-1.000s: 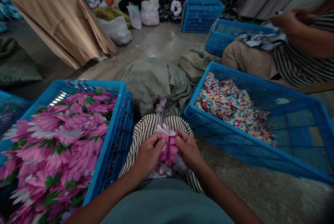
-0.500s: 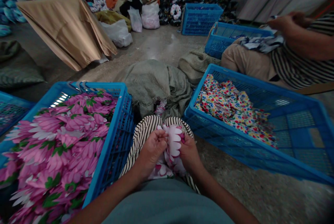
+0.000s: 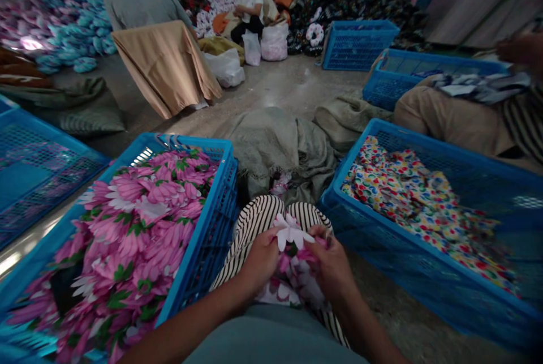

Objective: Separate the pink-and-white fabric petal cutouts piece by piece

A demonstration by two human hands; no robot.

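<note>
Over my lap, my left hand (image 3: 263, 252) and my right hand (image 3: 333, 262) pinch a pink and white fabric flower (image 3: 292, 235) between them, one at each side. Its white petals are spread upward, with a dark green spot beneath. White cloth with pink petal shapes (image 3: 282, 291) hangs below it, on striped trousers (image 3: 250, 217). At my left stands a blue plastic crate (image 3: 195, 236), filled with similar pink fabric flowers (image 3: 144, 228) with green bases. A dark flat object (image 3: 68, 287) lies among them.
On my right a blue crate (image 3: 382, 242) holds colourful printed fabric pieces (image 3: 418, 194). Grey-green sacking (image 3: 271, 140) lies before my knees. Another blue crate (image 3: 38, 166) is at far left. One person sits close on the right; others sit farther back, near a draped tan cloth (image 3: 167, 64).
My view has turned left, so everything sits farther right. The flower has been turned; its white petals now fan upward between both hands instead of hanging in a row.
</note>
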